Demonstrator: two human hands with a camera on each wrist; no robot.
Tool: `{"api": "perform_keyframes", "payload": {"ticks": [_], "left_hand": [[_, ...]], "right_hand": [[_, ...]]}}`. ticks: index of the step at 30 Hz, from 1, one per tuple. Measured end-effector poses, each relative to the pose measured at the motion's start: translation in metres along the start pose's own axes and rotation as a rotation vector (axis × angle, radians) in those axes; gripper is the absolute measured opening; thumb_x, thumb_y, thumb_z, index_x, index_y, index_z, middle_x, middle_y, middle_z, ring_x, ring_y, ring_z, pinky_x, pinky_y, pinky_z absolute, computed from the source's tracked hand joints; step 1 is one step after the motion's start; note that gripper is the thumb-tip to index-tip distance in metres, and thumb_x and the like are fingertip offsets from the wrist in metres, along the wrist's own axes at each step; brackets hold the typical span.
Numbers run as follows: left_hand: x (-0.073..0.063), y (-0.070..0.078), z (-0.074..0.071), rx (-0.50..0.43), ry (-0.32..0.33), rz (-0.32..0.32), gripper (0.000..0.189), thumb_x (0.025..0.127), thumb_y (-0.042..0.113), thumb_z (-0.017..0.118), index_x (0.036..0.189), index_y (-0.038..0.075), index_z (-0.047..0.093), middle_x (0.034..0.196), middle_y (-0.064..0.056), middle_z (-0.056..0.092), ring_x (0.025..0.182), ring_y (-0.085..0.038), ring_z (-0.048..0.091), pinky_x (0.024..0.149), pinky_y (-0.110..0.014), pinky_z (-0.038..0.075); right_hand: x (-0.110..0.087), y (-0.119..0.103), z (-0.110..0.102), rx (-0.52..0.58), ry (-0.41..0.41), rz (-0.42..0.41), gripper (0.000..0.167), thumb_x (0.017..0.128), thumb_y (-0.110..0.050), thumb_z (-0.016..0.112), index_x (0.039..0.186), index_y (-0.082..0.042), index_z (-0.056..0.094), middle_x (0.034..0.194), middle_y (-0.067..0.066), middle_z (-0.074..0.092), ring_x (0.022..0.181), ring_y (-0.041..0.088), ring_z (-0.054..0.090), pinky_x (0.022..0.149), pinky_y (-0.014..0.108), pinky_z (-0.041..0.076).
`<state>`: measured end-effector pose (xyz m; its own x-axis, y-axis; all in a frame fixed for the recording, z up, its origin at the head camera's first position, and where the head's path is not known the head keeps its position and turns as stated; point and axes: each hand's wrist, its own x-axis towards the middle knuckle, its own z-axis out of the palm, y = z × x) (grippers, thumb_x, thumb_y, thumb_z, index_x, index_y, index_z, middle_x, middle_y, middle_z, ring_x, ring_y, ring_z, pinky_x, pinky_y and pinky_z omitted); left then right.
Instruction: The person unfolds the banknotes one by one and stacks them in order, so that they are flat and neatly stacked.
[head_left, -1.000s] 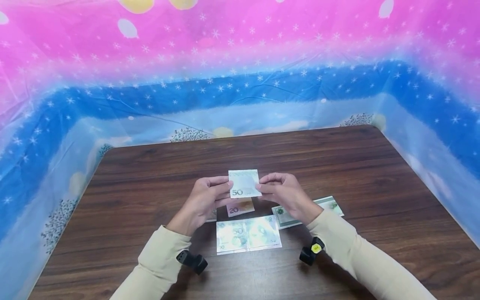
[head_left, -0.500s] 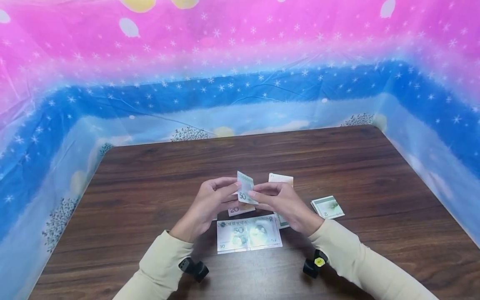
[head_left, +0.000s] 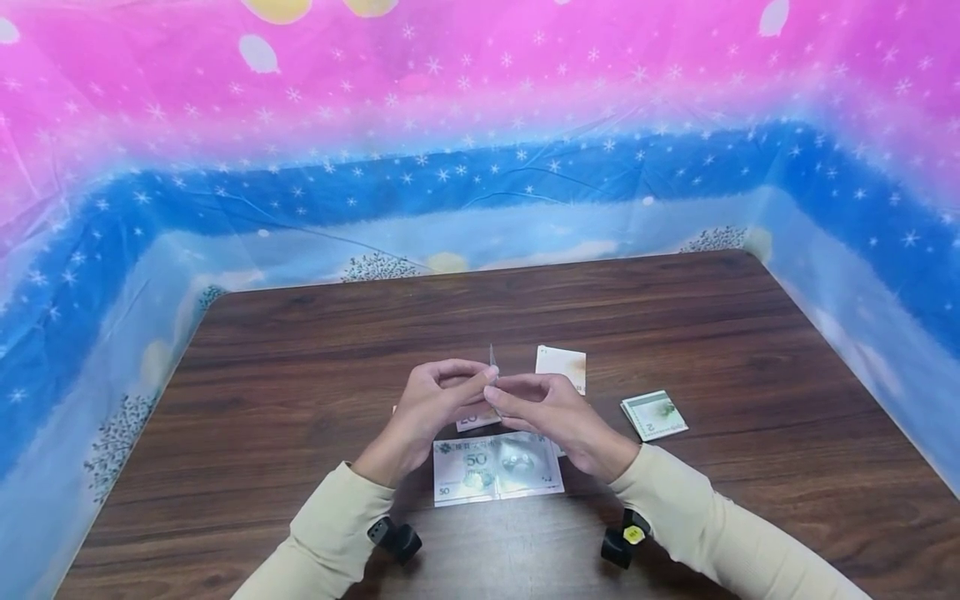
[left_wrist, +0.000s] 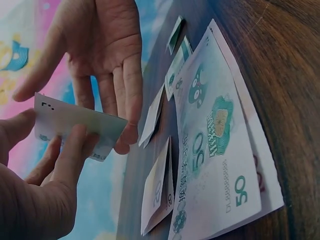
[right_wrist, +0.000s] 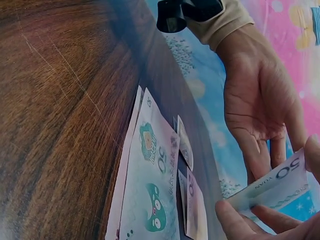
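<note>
A folded 50-yuan banknote (head_left: 492, 357) is held up above the table, seen almost edge-on in the head view. My left hand (head_left: 433, 407) pinches it between thumb and fingers; its pale printed side faces the left wrist camera. From the other side my right hand (head_left: 557, 412) also pinches the folded banknote (right_wrist: 276, 186), thumb at its edge and fingertips along it. Below the hands, unfolded 50-yuan banknotes (head_left: 468, 477) lie stacked, with a pinkish note showing underneath. A folded 20-yuan banknote (left_wrist: 159, 192) stands partly open just beyond them, largely covered by my hands in the head view.
Beyond my right hand lies a folded orange-toned banknote (head_left: 566, 360). Further right is a folded green banknote (head_left: 658, 415). Another folded banknote (right_wrist: 185, 142) rests past the stack. The dark wood table (head_left: 300, 333) meets a patterned cloth (head_left: 480, 175) at the back.
The folded 50-yuan banknote has turned from facing the head camera to nearly edge-on. Both hands have come closer together, uncovering the orange-toned and green notes on the right.
</note>
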<state>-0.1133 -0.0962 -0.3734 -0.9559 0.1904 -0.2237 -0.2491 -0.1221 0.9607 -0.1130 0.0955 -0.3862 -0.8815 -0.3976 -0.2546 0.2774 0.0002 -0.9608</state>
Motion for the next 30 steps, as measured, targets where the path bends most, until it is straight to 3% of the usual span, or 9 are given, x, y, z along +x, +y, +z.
{"api": "perform_keyframes", "payload": {"ticks": [8, 14, 19, 23, 30], "left_hand": [[-0.003, -0.001, -0.001, 0.017, 0.015, -0.001, 0.033, 0.09, 0.015, 0.078, 0.116, -0.003, 0.069, 0.108, -0.02, 0.074, 0.095, -0.023, 0.074, 0.087, -0.035, 0.059], [-0.004, 0.002, -0.003, 0.008, -0.007, 0.004, 0.037, 0.095, 0.012, 0.071, 0.126, -0.006, 0.063, 0.116, -0.023, 0.07, 0.101, -0.027, 0.072, 0.089, -0.038, 0.059], [-0.006, 0.005, -0.004, 0.027, -0.018, 0.016, 0.037, 0.098, 0.01, 0.062, 0.133, -0.004, 0.058, 0.12, -0.024, 0.068, 0.102, -0.026, 0.07, 0.095, -0.047, 0.055], [-0.007, 0.006, -0.004, 0.055, 0.005, 0.021, 0.037, 0.098, 0.008, 0.058, 0.133, -0.004, 0.057, 0.117, -0.023, 0.068, 0.099, -0.024, 0.07, 0.096, -0.049, 0.055], [-0.007, 0.006, -0.004, 0.055, 0.051, 0.014, 0.033, 0.095, 0.002, 0.061, 0.128, -0.003, 0.058, 0.111, -0.021, 0.07, 0.093, -0.024, 0.071, 0.086, -0.041, 0.06]], "right_hand": [[-0.001, -0.002, 0.0, 0.005, -0.022, 0.011, 0.06, 0.091, -0.029, 0.077, 0.136, 0.006, 0.056, 0.134, 0.019, 0.062, 0.122, 0.027, 0.062, 0.104, 0.036, 0.049], [-0.003, -0.006, -0.005, 0.071, -0.073, -0.002, 0.06, 0.093, -0.021, 0.075, 0.14, 0.009, 0.05, 0.135, 0.022, 0.06, 0.125, 0.03, 0.06, 0.104, 0.035, 0.049], [-0.007, -0.011, -0.01, 0.114, -0.065, 0.012, 0.057, 0.094, -0.016, 0.073, 0.14, 0.007, 0.05, 0.134, 0.022, 0.061, 0.121, 0.028, 0.062, 0.102, 0.035, 0.051], [-0.01, -0.014, -0.013, 0.144, -0.057, 0.026, 0.052, 0.095, -0.009, 0.068, 0.14, 0.009, 0.05, 0.133, 0.023, 0.06, 0.118, 0.027, 0.064, 0.101, 0.037, 0.052], [-0.011, -0.015, -0.014, 0.193, -0.042, 0.014, 0.053, 0.092, 0.006, 0.055, 0.143, 0.014, 0.041, 0.136, 0.03, 0.054, 0.118, 0.03, 0.062, 0.1, 0.041, 0.053]]}}
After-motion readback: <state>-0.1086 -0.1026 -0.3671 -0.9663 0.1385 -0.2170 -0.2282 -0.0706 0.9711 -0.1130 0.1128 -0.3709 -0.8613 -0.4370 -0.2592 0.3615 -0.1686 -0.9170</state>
